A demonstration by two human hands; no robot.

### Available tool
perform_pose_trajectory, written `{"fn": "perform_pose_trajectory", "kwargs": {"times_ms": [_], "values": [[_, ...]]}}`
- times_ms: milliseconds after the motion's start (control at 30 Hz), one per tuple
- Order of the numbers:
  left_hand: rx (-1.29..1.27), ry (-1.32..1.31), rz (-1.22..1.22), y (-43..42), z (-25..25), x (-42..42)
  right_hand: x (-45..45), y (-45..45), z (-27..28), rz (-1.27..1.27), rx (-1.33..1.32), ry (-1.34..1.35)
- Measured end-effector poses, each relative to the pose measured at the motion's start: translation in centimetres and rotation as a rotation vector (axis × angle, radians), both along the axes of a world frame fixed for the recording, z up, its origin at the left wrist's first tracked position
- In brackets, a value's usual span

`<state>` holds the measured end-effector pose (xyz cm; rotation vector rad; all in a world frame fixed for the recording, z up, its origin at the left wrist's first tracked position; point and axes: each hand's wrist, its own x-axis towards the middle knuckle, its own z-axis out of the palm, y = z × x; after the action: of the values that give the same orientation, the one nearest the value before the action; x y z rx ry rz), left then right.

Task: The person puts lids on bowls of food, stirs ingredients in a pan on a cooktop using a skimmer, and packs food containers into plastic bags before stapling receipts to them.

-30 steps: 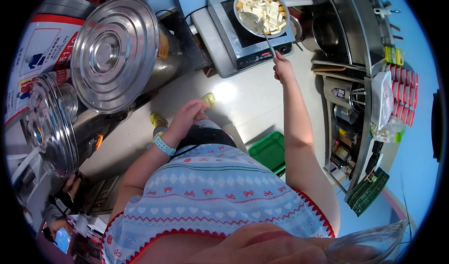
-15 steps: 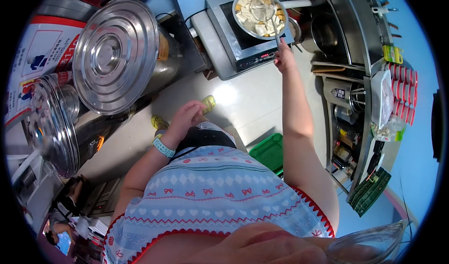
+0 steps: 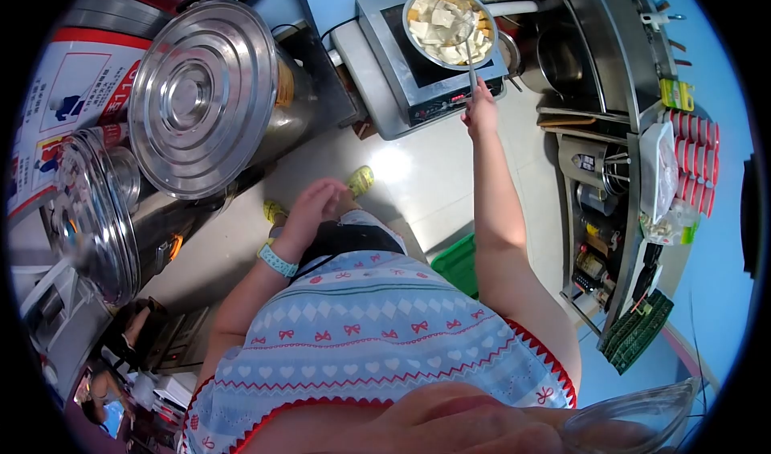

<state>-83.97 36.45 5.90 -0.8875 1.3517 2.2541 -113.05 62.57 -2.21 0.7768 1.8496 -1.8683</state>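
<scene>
A round metal pan (image 3: 408, 40) with a long pale handle sits on an induction cooker (image 3: 377, 60). White tofu-like cubes (image 3: 442, 18) and yellow-orange pieces fill it. My right hand (image 3: 481, 112) is wrapped round the thin handle of a wire skimmer (image 3: 472, 67). The skimmer's head rests down among the cubes, partly hidden by them. Near my waist, in front of the black band of my clothing, hovers my left hand (image 3: 312, 210). Its fingers are loosely bent and slightly apart, and nothing shows in them.
A large lidded steel pot (image 3: 193, 96) stands at the left, with more steel lids (image 3: 96, 213) below it. On the right, a metal shelf unit (image 3: 626, 229) carries utensils and red-and-white stacked items (image 3: 696, 161). A green basket (image 3: 458, 265) is low beside me. Another person (image 3: 104, 394) appears far lower left.
The skimmer's head has shifted right and toward me within the pan, and the cubes have moved around. My right hand has dropped slightly nearer me. The left hand's fingers have loosened a little.
</scene>
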Motion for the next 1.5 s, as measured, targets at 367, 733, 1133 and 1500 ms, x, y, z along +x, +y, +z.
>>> {"fn": "perform_pose_trajectory", "kwargs": {"times_ms": [367, 733, 1133, 1500], "values": [[0.018, -0.01, 0.056, -0.3, 0.1, 0.2, 1.9, 4.6, -4.0, 0.394, 0.824, 0.403], [-0.055, -0.018, 0.135, -2.1, 0.6, 2.9, 1.3, -0.6, -2.6, 0.01, 0.115, -0.018], [-0.151, 0.476, 0.229, -10.7, 17.2, 13.6, 3.6, -0.9, -7.4, 0.253, 0.25, -0.025], [-0.746, 1.568, 0.579, -22.1, 34.0, 43.2, 22.7, -17.1, 2.1, 0.396, 1.276, 0.77]]}}
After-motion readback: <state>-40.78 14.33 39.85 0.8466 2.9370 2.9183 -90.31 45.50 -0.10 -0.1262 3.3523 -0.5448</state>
